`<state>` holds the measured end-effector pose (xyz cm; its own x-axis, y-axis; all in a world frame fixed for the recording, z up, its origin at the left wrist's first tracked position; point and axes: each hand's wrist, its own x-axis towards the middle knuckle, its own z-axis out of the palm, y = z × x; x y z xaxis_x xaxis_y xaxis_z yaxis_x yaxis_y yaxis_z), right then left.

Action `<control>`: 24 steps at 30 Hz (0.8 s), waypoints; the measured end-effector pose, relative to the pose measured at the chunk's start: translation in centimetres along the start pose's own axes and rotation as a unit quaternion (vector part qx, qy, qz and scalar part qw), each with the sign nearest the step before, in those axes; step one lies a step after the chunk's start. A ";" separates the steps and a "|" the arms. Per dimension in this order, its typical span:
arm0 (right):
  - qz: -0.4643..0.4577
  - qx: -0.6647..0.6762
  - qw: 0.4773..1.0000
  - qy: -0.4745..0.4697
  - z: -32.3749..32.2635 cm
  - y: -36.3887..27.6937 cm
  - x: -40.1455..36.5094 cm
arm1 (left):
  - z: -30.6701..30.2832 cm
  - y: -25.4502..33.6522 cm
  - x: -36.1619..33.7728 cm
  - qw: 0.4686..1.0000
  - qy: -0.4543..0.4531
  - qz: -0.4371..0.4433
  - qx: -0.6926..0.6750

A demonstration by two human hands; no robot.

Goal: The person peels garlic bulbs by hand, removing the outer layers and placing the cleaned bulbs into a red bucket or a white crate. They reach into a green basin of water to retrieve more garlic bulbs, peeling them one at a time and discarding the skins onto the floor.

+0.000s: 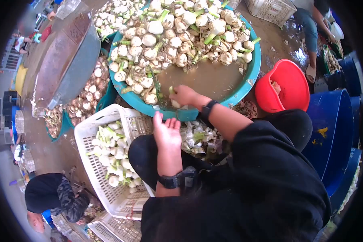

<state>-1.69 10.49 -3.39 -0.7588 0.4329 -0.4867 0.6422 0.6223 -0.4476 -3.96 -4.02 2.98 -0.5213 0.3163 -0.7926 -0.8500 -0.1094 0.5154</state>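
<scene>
A large teal tub (pixel 255 66) holds brown water (pixel 197 78) and a heap of muddy garlic bulbs (pixel 181 44) with cut green stems. My right hand (pixel 184 97) is closed over the tub's near edge, around a garlic bulb (pixel 175 103) partly covered by the fingers. My left hand (pixel 167 131) is open just outside the rim, palm up, with nothing in it. To its left stands a white plastic crate (pixel 86 147) with peeled garlic bulbs (pixel 115 153) in it. Whitish peelings (pixel 199 139) lie between my knees, below my right forearm.
At right stand a red basin (pixel 288 86) and a blue barrel (pixel 328 133). A metal wheelbarrow-like trough (pixel 70 60) and more unpeeled bulbs (pixel 90 92) are at left. Other people sit lower left (pixel 54 193) and upper right (pixel 310 36). The floor (pixel 56 157) is wet.
</scene>
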 end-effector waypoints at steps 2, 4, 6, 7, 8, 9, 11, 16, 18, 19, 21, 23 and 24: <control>-0.011 0.475 0.872 0.115 0.0 0.1 -3.3 | 2.0 -1.9 -0.5 0.995 0.026 -0.001 0.097; -0.039 0.462 0.866 0.187 -0.5 -0.3 -7.1 | 2.7 -2.2 -1.2 0.995 -0.050 0.035 0.084; -0.070 0.448 0.852 0.263 -1.9 0.0 -9.8 | 2.6 -2.4 -0.2 0.971 -0.116 0.145 0.148; -0.131 0.312 0.915 0.218 -2.5 0.4 -11.0 | 2.8 -2.0 -0.6 0.962 -0.100 0.166 0.190; -0.188 0.169 0.953 0.167 -2.9 0.6 -12.0 | 2.9 -1.6 -1.2 0.951 -0.084 0.187 0.232; -0.212 0.142 0.951 0.176 -3.1 0.4 -12.9 | 2.6 -1.8 -1.0 0.951 -0.085 0.185 0.234; -0.205 0.092 0.962 0.155 -3.5 0.0 -14.2 | 2.1 -2.2 -0.3 0.942 -0.091 0.190 0.262; -0.123 0.029 0.975 0.184 -1.5 -0.3 -14.3 | 2.0 -2.1 -0.9 0.959 -0.106 0.104 0.242; -0.130 0.143 0.958 0.212 -1.2 0.7 -13.6 | 2.0 -2.2 -1.1 0.964 -0.121 0.076 0.223; -0.029 0.394 0.915 0.077 -1.2 1.1 -13.6 | 2.2 -2.1 -1.4 0.968 -0.157 0.077 0.180; 0.095 0.673 0.729 -0.087 -1.6 1.2 -14.4 | 1.9 -1.8 -1.4 0.950 -0.249 0.103 0.158; 0.047 0.647 0.761 -0.023 -0.9 1.2 -14.7 | 1.2 -1.2 -1.1 0.933 -0.277 0.104 0.207; -0.001 0.616 0.787 0.040 -0.4 1.4 -14.8 | 1.3 -0.7 -1.6 0.913 -0.302 0.103 0.254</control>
<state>10.37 5.21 3.46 -0.7322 0.5038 -0.4583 0.2225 -0.4590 -0.8601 -2.46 -3.22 4.35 -0.3994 0.8166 -0.4167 -0.5138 0.1770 0.8395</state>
